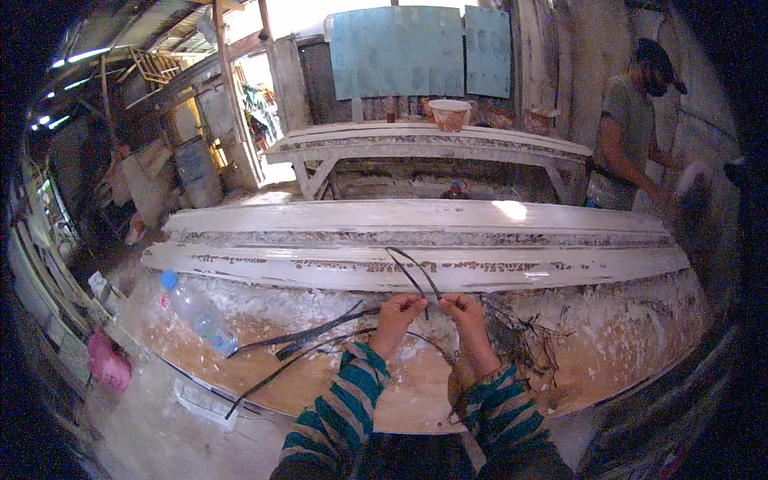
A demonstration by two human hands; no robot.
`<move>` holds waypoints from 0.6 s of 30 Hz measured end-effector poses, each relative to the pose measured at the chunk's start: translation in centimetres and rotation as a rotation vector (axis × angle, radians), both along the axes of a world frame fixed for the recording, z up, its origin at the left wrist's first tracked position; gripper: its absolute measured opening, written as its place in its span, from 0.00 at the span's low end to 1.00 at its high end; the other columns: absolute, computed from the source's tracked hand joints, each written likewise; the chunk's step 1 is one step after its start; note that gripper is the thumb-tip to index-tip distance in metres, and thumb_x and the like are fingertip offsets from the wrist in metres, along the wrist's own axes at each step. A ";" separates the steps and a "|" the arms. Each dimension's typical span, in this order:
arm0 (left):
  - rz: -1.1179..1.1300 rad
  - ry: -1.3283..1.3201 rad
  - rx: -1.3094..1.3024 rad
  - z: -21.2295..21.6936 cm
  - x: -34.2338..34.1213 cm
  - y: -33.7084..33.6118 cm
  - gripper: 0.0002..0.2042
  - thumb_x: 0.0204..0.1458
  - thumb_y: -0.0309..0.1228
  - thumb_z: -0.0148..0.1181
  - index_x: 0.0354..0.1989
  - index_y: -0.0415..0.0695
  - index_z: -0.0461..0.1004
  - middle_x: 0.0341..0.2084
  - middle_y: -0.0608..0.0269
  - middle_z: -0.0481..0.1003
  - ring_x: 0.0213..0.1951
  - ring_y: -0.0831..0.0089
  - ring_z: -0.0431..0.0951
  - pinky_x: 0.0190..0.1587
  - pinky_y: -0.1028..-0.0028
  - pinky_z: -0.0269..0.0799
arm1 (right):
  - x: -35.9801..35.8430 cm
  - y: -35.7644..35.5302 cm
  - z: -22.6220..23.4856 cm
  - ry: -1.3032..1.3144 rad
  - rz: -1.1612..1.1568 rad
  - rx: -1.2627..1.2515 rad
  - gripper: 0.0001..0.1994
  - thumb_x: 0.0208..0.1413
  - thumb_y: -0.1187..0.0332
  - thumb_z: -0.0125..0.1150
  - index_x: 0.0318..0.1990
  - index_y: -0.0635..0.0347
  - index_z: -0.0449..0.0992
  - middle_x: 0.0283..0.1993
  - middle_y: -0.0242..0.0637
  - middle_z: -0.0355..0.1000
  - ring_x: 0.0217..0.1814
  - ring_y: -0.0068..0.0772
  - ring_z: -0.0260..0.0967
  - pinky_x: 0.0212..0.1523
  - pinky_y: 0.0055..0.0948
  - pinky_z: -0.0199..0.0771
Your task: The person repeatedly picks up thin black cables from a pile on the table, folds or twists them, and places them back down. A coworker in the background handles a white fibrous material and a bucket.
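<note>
A thin dark strip (pixel 414 268) is bent into a narrow loop pointing away from me. My left hand (pixel 396 322) pinches one side of it between thumb and fingertips, and my right hand (pixel 468 322) pinches the other side, close by. Left of my left hand, several longer dark strips (pixel 320 326) lie across the worktable; one curves (pixel 276 372) down past its front edge. A tangle of thin dark strands (pixel 524 340) lies beside my right hand. What the strips are made of, I cannot tell.
Long white-smeared boards (pixel 416 214) run across the far side of the worktable (pixel 400 416). A clear bottle with a blue cap (pixel 192 312) lies at the left. Behind stands another bench (pixel 368 148) carrying a bucket (pixel 450 117). Another person (pixel 628 128) stands at the right.
</note>
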State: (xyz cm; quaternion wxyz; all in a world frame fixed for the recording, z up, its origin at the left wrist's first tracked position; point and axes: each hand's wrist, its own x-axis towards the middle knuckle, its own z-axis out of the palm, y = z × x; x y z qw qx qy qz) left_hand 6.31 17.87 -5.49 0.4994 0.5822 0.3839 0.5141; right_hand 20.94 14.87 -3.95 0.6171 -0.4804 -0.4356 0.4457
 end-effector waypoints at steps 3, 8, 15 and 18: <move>-0.021 -0.011 -0.015 0.2 0.4 -0.3 0.08 0.47 0.35 0.59 0.26 0.43 0.74 0.17 0.74 0.68 0.21 0.86 0.62 0.23 0.84 0.56 | 0.0 -1.4 0.2 0.189 0.124 0.037 0.06 0.43 0.71 0.62 0.30 0.61 0.74 0.27 0.26 0.69 0.28 0.17 0.61 0.30 0.17 0.58; -0.044 0.030 -0.021 0.2 0.2 -0.4 0.08 0.47 0.34 0.58 0.24 0.42 0.73 0.17 0.74 0.67 0.21 0.85 0.63 0.23 0.83 0.57 | -0.4 -0.8 0.1 0.108 0.119 0.064 0.07 0.43 0.71 0.62 0.31 0.62 0.74 0.28 0.29 0.70 0.30 0.19 0.64 0.33 0.18 0.62; -0.011 0.004 -0.036 -0.9 -0.4 0.2 0.09 0.47 0.34 0.59 0.29 0.40 0.75 0.19 0.71 0.70 0.22 0.85 0.64 0.24 0.83 0.59 | -0.7 -0.7 -1.0 -0.084 0.154 0.094 0.06 0.44 0.73 0.60 0.31 0.63 0.73 0.29 0.31 0.71 0.32 0.20 0.66 0.36 0.20 0.65; -0.016 -0.042 0.043 -0.9 -0.3 0.5 0.11 0.47 0.35 0.59 0.32 0.38 0.75 0.20 0.70 0.71 0.22 0.84 0.65 0.24 0.82 0.61 | -0.9 -0.6 -1.1 -0.090 0.133 0.064 0.04 0.45 0.74 0.58 0.30 0.63 0.73 0.29 0.31 0.71 0.32 0.21 0.66 0.36 0.20 0.65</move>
